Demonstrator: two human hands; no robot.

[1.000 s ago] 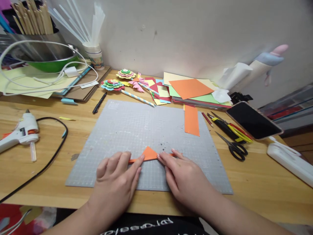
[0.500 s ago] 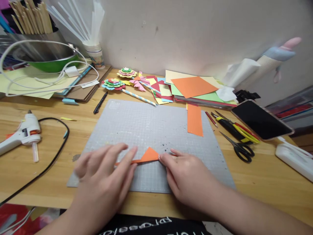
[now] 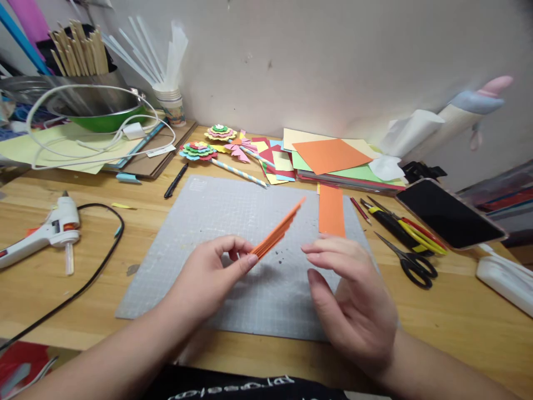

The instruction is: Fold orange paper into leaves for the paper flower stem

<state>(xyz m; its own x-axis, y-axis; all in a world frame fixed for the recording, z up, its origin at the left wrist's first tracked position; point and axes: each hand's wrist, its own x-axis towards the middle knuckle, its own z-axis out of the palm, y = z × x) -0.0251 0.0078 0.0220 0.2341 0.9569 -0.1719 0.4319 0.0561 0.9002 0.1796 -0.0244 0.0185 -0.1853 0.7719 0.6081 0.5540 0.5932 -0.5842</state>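
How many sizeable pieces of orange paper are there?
3: the folded piece in the left hand, the strip beyond the right hand, and the sheet atop the paper stack. More may be hidden in the stack.

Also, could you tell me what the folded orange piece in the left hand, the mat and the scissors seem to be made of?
Folded orange piece: likely matte paper; its layers look thin and crisply pleated.
Mat: probably plastic, dull grey, flat, with a grid.
Scissors: slim, pointed blades, probably metal; smooth black handles, perhaps plastic.

Soft light brightens the pale wall [image 3: 233, 66], dimming toward the upper right corner, where details blur and stretch.
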